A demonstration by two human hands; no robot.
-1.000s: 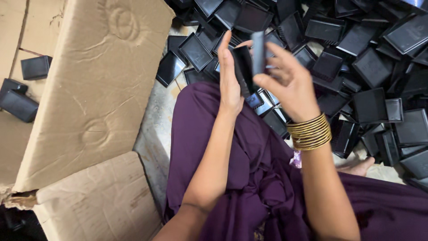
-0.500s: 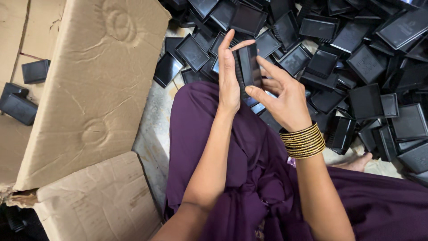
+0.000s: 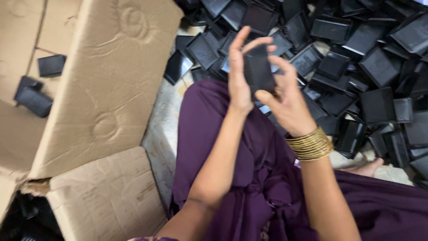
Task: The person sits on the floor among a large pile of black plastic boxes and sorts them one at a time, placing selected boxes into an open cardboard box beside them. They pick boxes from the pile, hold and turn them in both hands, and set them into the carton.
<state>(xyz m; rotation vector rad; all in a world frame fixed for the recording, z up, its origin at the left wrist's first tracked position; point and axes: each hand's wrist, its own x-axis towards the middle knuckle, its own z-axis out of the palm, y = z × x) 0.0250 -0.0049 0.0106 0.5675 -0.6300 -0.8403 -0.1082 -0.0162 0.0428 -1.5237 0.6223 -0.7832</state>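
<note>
Head camera view: both hands close on one small black plastic case (image 3: 259,73), raised above a purple-draped lap (image 3: 232,147). The left hand (image 3: 238,76) braces its near side with fingers upright; the right hand (image 3: 287,100), gold bangles (image 3: 310,143) at the wrist, pinches the far edge between thumb and fingers. The piece looks light, stiff and smooth, best taken by its narrow edges. A heap of like black cases (image 3: 356,58) lies beyond; an open cardboard carton (image 3: 107,89) stands at left.

we've brought left hand (image 3: 238,82) flat against the black plastic piece (image 3: 259,71); right hand (image 3: 287,102) dropped beneath it.
</note>
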